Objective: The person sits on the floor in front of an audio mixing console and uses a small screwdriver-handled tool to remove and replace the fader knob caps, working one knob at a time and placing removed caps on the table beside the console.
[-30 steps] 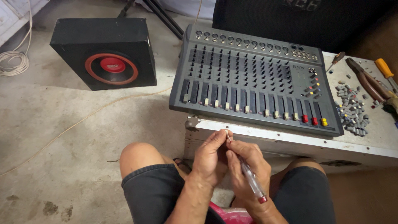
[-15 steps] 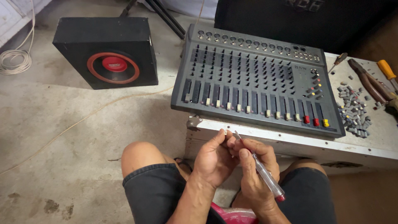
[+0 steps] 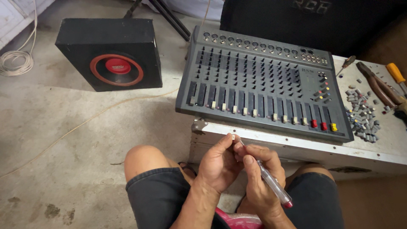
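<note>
A small pale fader cap (image 3: 233,137) is pinched in the fingers of the left hand (image 3: 220,163) at lower centre, while a clear red-tipped pen (image 3: 271,182) is gripped by the right hand (image 3: 260,180), its tip at the cap. On the mixer (image 3: 263,80) above, most sliders carry caps, a few at its left look bare, and a pile of loose knobs (image 3: 362,116) lies on the table (image 3: 381,144) at right, so fitting seems partly done.

Hands (image 3: 241,167) pinching small cap (image 3: 233,137), pen (image 3: 271,182), mixer (image 3: 263,80) ahead

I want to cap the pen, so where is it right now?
In the head view the pen lies in the right hand, low and centre-right, its tip meeting the left hand in front of the mixer.
</note>
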The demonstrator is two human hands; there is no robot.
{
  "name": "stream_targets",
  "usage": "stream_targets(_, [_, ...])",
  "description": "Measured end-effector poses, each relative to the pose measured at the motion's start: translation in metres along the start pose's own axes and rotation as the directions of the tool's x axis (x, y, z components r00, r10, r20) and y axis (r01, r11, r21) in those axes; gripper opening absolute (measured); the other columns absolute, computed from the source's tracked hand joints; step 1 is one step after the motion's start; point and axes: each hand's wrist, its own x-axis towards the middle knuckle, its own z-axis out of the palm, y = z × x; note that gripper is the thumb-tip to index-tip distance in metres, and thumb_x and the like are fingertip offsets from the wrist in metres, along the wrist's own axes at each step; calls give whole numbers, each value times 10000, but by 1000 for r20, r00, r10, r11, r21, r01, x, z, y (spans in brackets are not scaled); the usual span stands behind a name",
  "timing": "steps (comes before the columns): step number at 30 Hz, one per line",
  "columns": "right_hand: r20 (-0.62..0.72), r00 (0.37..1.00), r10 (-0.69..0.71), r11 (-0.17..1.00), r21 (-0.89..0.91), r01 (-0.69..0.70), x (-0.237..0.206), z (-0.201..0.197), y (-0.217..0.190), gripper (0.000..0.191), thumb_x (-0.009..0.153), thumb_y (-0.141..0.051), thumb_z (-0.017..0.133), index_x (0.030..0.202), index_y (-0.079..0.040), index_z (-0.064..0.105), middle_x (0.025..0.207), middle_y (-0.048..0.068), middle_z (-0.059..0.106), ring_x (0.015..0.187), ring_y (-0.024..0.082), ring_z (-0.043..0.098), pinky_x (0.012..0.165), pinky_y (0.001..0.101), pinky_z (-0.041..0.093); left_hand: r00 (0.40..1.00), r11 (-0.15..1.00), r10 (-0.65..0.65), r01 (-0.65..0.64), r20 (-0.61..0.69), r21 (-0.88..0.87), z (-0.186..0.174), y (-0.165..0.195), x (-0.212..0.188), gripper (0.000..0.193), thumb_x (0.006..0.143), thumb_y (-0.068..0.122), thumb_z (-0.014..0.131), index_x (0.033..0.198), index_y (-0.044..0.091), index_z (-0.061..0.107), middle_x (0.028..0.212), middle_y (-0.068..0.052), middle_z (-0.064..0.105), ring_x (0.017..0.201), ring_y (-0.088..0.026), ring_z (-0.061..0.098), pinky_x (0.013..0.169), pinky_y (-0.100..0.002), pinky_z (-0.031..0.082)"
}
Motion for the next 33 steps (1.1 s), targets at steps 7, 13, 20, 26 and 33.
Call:
stream_targets(7, [12, 999, -41, 994, -102, 42, 2, -1, -3, 151, 1003, -10, 616, 1138, 58, 622, 1096, 160, 723, 978, 176, 721, 888, 285, 580, 999, 999, 38, -38, 24, 21, 4, 0, -2, 236, 1033, 338, 595, 997, 108, 635, 836, 26, 623, 804, -117, 553, 845, -313, 465])
stream_targets(13, [27, 998, -55, 992, -110, 58, 4, 0, -6, 156, 1008, -24, 617, 1139, 61, 617, 1102, 160, 725, 988, 176, 732, 889, 285, 595, 998, 997, 59, -60, 15, 44, 6, 1, -3, 224, 1025, 313, 609, 974, 100, 651, 827, 22, 618, 799, -118, 552, 831, -309, 468])
stream_targets(20, [17, 999, -32, 985, -167, 35, 5, 1, -6, 147, 998, -26, 627, 1118, 60, 628, 1075, 155, 731, 948, 159, 721, 854, 275, 593, 996, 995, 85, -83, -26, 61, 4, 0, -2, 211, 1024, 298, 615, 1000, 97, 672, 834, 14, 630, 797, -116, 572, 804, -302, 480])
stream_targets(26, [12, 999, 51, 992, -116, -49, 5, -6, 0, 122, 997, -15, 618, 1092, 57, 645, 1055, 153, 753, 955, 170, 727, 866, 274, 585, 995, 995, 81, -77, -56, 64, 0, -1, -1, 193, 1019, 284, 617, 999, 101, 674, 837, 11, 634, 794, -131, 602, 777, -328, 502])
stream_targets(33, [-4, 998, 63, 993, -104, -63, 3, -6, 2, 127, 978, -2, 631, 1094, 50, 641, 1077, 146, 737, 957, 160, 704, 847, 274, 580, 993, 991, 100, -95, -57, 91, 4, 1, -2, 214, 1023, 303, 620, 949, 105, 653, 822, 9, 625, 756, -136, 588, 717, -333, 496])
